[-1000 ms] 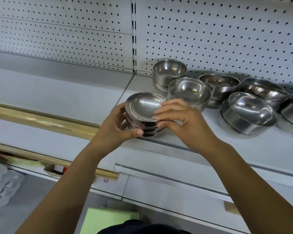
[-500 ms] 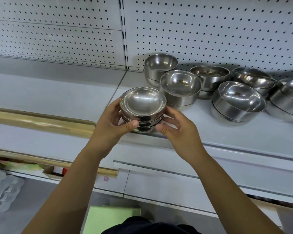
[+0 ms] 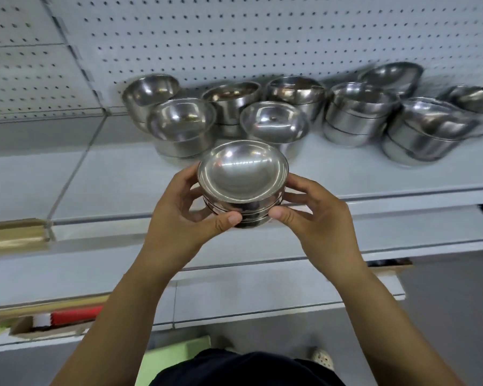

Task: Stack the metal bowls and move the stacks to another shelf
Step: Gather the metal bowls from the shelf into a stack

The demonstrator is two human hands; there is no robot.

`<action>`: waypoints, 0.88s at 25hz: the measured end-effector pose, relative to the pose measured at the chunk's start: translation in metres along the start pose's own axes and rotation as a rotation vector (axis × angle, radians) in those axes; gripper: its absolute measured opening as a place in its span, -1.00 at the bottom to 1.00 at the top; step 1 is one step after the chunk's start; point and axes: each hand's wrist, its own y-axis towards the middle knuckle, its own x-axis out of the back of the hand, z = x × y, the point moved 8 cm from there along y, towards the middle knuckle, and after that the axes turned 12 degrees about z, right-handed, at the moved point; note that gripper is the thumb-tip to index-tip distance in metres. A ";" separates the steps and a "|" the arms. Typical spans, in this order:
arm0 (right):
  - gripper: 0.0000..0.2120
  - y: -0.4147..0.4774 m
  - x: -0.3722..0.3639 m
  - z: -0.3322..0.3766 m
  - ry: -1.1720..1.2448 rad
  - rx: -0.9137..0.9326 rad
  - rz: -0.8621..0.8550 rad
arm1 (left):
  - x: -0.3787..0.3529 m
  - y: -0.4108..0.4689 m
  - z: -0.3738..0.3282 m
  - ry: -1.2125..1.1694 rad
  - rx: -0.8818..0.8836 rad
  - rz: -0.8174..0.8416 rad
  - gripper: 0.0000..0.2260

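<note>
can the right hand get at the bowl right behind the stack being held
Probably not yet: the right hand and left hand both grip the held stack, which blocks the way to the rear bowl.

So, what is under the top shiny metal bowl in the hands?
More nested steel bowls, only their rims showing. The left hand and right hand cover the sides, so their number is unclear.
</note>
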 end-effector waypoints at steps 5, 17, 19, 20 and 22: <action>-0.49 -0.023 0.101 -0.006 -0.071 -0.033 -0.052 | -0.100 0.039 0.007 -0.043 0.013 0.084 -0.20; -0.49 0.031 0.200 -0.040 -0.137 -0.024 0.092 | -0.188 0.111 0.029 -0.044 0.000 0.020 -0.26; -0.50 0.036 0.201 -0.039 -0.183 -0.018 0.132 | -0.188 0.112 0.031 -0.025 0.007 -0.009 -0.24; -0.50 0.036 0.203 -0.038 -0.222 -0.014 0.150 | -0.188 0.112 0.032 -0.008 0.010 -0.020 -0.23; -0.49 0.033 0.213 -0.034 -0.299 0.016 0.147 | -0.189 0.110 0.033 0.038 0.019 -0.036 -0.18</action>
